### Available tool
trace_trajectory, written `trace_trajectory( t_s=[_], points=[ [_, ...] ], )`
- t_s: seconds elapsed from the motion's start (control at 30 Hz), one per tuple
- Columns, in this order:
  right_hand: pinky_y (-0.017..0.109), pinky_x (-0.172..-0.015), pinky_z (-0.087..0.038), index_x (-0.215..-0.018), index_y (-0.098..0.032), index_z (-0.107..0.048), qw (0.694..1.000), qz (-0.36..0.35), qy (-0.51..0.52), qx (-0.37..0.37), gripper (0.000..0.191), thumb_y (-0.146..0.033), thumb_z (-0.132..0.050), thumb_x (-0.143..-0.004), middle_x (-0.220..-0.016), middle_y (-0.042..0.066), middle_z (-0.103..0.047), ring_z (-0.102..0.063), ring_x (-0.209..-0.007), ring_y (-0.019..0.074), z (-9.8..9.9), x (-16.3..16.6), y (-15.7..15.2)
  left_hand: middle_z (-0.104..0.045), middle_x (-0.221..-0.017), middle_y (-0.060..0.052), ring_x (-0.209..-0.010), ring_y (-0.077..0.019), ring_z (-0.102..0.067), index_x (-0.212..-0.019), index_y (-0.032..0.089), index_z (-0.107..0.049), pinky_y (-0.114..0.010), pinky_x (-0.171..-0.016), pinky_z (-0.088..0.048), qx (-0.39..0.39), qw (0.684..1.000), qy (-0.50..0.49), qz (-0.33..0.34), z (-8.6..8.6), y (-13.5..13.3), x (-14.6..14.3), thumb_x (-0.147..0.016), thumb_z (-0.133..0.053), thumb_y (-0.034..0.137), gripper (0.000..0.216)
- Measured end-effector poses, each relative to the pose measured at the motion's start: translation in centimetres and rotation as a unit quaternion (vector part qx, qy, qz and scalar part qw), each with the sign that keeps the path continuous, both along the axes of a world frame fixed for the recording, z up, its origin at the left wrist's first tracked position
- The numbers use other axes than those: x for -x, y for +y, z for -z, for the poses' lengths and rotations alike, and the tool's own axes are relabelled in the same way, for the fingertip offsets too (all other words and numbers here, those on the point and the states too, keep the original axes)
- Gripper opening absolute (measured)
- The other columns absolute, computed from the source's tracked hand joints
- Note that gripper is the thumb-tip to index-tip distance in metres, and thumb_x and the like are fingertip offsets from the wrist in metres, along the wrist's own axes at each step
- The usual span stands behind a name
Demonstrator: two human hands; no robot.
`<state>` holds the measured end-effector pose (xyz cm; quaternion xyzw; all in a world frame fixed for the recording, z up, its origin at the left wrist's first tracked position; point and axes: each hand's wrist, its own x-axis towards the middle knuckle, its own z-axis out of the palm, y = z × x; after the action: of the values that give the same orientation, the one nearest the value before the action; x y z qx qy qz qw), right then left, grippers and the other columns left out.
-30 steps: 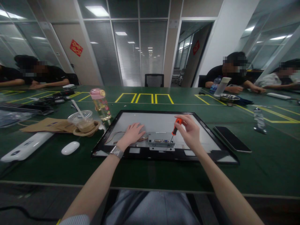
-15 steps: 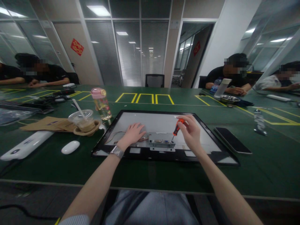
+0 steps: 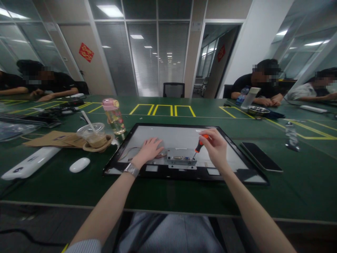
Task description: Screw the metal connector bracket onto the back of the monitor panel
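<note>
A flat display panel (image 3: 181, 135) with a black frame lies on the green table in front of me. Near its front edge sits a metal bracket box (image 3: 181, 159) with connector ports along its side. My right hand (image 3: 217, 146) grips an orange and black screwdriver (image 3: 200, 144), tilted, its tip at the right end of the box's port side. To the left of the box, my left hand (image 3: 150, 151) rests flat on the panel with fingers spread. Thin cables (image 3: 130, 151) run out from beneath that hand, partly hidden.
Left of the panel are a white mouse (image 3: 79, 164), a white power strip (image 3: 31, 161), a plastic cup (image 3: 94, 135) in a cardboard holder and a pink-lidded bottle (image 3: 114, 117). A black phone (image 3: 260, 157) lies close on the right. Several people sit across the table.
My right hand and the screwdriver handle have shifted slightly to the right, while the tip stays at the box. My left hand keeps its place.
</note>
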<state>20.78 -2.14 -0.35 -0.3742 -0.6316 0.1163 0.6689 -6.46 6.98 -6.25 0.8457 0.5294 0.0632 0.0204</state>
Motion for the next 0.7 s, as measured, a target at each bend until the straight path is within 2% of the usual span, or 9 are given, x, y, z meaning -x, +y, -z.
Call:
trace_trajectory(
  t_s=[0.07,0.2,0.3,0.5,0.6,0.7],
  points=[
    [0.034,-0.070,-0.054,-0.096,-0.027,-0.072,1.000,-0.013,0.003,0.023,0.011,-0.029,-0.065,-0.088,-0.089,0.003,-0.061,-0.061,-0.081,0.0180,-0.14,-0.11,-0.15,-0.040,-0.157,-0.013,-0.144,-0.0330,-0.037,-0.146,0.024,-0.043,-0.052,-0.116,-0.030,0.002,1.000,0.000,0.000,-0.11,-0.11,0.00,-0.101,-0.036,0.051,0.053],
    [0.038,-0.080,-0.055,-0.109,-0.026,-0.069,0.997,-0.044,0.014,0.062,0.021,-0.034,-0.058,-0.093,-0.095,0.004,-0.068,-0.066,-0.087,0.0194,-0.05,-0.26,-0.30,-0.040,-0.156,-0.013,-0.144,-0.0327,-0.037,-0.146,0.024,-0.043,-0.051,-0.116,-0.030,0.000,1.000,-0.001,0.001,-0.10,-0.15,0.07,-0.101,-0.036,0.050,0.052],
    [0.040,-0.082,-0.056,-0.104,-0.025,-0.070,0.996,-0.057,0.027,0.063,0.019,-0.036,-0.058,-0.093,-0.095,0.005,-0.069,-0.067,-0.089,0.0206,0.10,-0.07,-0.24,-0.040,-0.156,-0.013,-0.144,-0.0322,-0.038,-0.146,0.026,-0.044,-0.052,-0.115,-0.031,-0.001,1.000,-0.002,0.001,-0.02,-0.07,0.13,-0.101,-0.036,0.050,0.052],
    [0.036,-0.077,-0.055,-0.090,-0.026,-0.071,0.999,-0.015,0.030,0.025,0.008,-0.029,-0.070,-0.083,-0.092,0.003,-0.063,-0.063,-0.084,0.0185,0.04,0.20,0.08,-0.041,-0.156,-0.013,-0.143,-0.0323,-0.038,-0.145,0.024,-0.044,-0.051,-0.115,-0.031,0.001,1.000,0.006,0.000,-0.28,-0.18,0.03,-0.100,-0.037,0.048,0.052],
    [0.039,-0.081,-0.055,-0.100,-0.025,-0.071,0.999,-0.003,0.023,0.045,0.015,-0.029,-0.066,-0.086,-0.092,0.004,-0.067,-0.065,-0.083,0.0185,0.06,0.00,0.01,-0.041,-0.156,-0.013,-0.143,-0.0330,-0.038,-0.145,0.024,-0.044,-0.051,-0.116,-0.031,0.001,1.000,0.006,0.001,-0.36,-0.28,-0.03,-0.100,-0.037,0.048,0.051],
    [0.041,-0.085,-0.056,-0.111,-0.024,-0.068,0.997,-0.033,0.028,0.061,0.023,-0.031,-0.059,-0.091,-0.095,0.005,-0.071,-0.069,-0.088,0.0199,-0.02,-0.08,-0.24,-0.041,-0.156,-0.013,-0.143,-0.0338,-0.038,-0.146,0.024,-0.043,-0.052,-0.116,-0.030,0.002,1.000,0.002,0.001,-0.28,-0.27,-0.01,-0.101,-0.037,0.049,0.052]
  ],
)
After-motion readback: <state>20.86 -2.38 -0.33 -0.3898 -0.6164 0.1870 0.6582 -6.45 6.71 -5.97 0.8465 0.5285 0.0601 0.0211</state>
